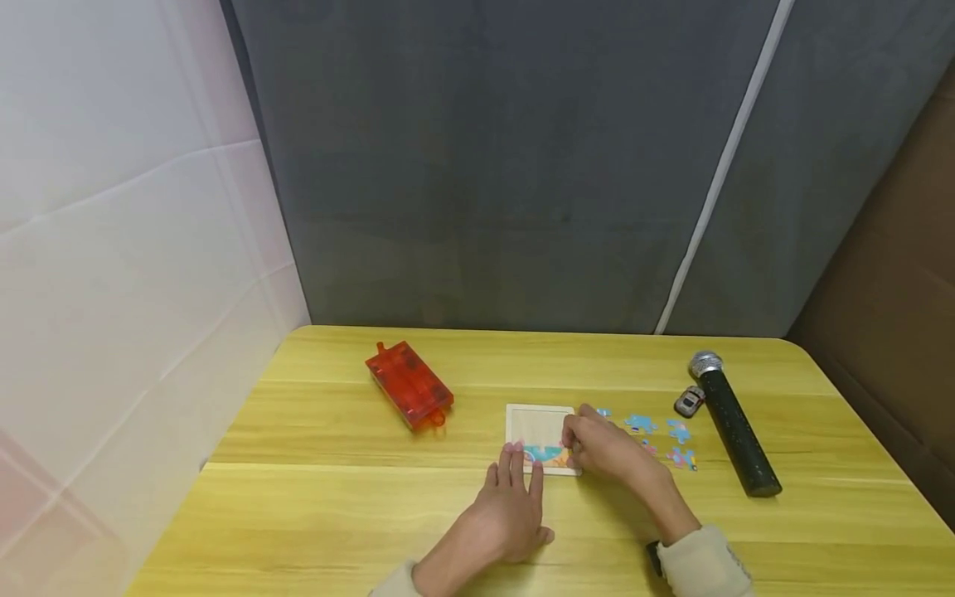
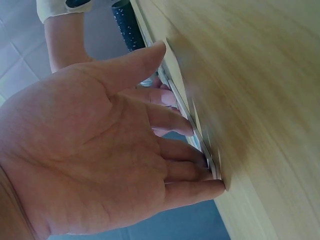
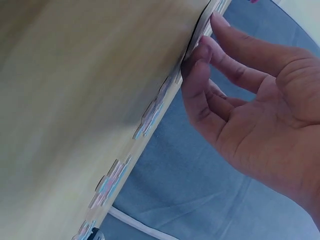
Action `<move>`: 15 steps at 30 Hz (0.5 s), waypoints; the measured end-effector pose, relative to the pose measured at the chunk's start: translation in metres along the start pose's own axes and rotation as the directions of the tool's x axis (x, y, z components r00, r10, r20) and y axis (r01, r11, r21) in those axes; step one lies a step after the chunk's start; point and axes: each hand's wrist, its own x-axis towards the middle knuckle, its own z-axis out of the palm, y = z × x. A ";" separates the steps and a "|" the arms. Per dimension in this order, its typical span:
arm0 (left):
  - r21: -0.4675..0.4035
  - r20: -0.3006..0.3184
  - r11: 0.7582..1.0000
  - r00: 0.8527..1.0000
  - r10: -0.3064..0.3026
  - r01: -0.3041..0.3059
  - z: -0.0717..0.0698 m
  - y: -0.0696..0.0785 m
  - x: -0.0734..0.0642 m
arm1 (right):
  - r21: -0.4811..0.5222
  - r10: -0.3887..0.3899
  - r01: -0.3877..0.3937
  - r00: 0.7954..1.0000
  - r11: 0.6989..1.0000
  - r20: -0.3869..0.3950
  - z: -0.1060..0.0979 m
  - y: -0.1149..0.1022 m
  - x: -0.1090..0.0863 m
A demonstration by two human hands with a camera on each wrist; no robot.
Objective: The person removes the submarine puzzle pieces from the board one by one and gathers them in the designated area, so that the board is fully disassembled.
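Note:
A small square jigsaw tray [image 1: 535, 424] with a pale rim lies on the table, with coloured pieces along its near side. My left hand [image 1: 505, 510] rests at its near left edge with fingers extended; the left wrist view shows their tips at the tray's side. Over its right edge, my right hand [image 1: 608, 445] has bent fingers and thumb touching the tray; whether a piece is between them is hidden. Just right of that hand lie several loose jigsaw pieces [image 1: 641, 424], blue and pink. The right wrist view shows some of these pieces [image 3: 111, 184] edge-on.
A black microphone [image 1: 739, 431] with a silver head lies at the right, beside a small toy car [image 1: 689, 401]. Farther left is a translucent red box [image 1: 410, 383]. A grey partition [image 1: 485, 166] stands behind the wooden table [image 1: 313, 497].

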 end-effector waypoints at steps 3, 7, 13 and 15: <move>-0.041 0.007 0.999 1.000 0.002 -0.002 -0.010 -0.001 -0.007 | 0.015 0.018 -0.018 1.000 1.000 0.004 0.001 -0.003 0.001; -0.073 0.005 0.997 1.000 -0.004 0.004 -0.027 0.001 -0.015 | 0.022 0.039 -0.040 0.999 0.999 0.004 0.002 -0.002 0.002; -0.123 -0.024 0.992 1.000 0.016 -0.019 -0.043 0.005 -0.023 | 0.009 0.027 -0.027 1.000 1.000 0.003 0.003 -0.001 0.002; -0.162 -0.016 0.986 0.999 0.034 -0.036 -0.043 0.006 -0.023 | 0.002 0.019 -0.019 1.000 1.000 0.003 0.003 0.000 0.002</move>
